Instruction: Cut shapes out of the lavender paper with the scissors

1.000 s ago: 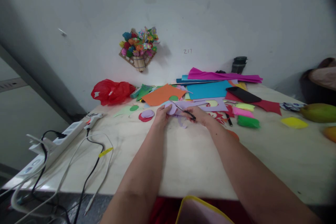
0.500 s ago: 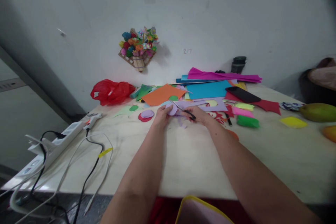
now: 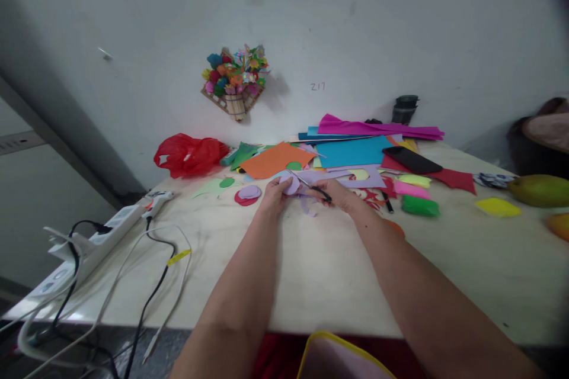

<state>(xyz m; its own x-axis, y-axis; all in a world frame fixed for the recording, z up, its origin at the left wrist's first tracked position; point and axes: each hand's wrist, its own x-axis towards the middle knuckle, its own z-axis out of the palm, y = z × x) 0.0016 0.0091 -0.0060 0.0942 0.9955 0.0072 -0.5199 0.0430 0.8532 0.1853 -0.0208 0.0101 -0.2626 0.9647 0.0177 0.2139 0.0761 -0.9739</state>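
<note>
Pale tabletop shows its front edge nearest the wearer, well short of the fingers, with open surface between the two forearms for drawing back. On the left hand's side, a power strip and loose cables follow the table's side edge and limit movement that way, though well apart from the fingers. Left hand: fingers pinched narrow on rounded lilac paper. Right hand: fingers closed about the black handles of scissors, whose blades point toward the left fingertips and lie at the paper's far edge; whether they bite into it cannot be told. A thin lilac offcut lies between the hands. Just left of the left fingers, lilac discs overlap a red disc. Right of the right fingers, a green packet sits well apart. Directly beyond the fingertips, an orange sheet and a blue sheet restrict forward room. Farthest, a flower arrangement hangs on the wall.
</note>
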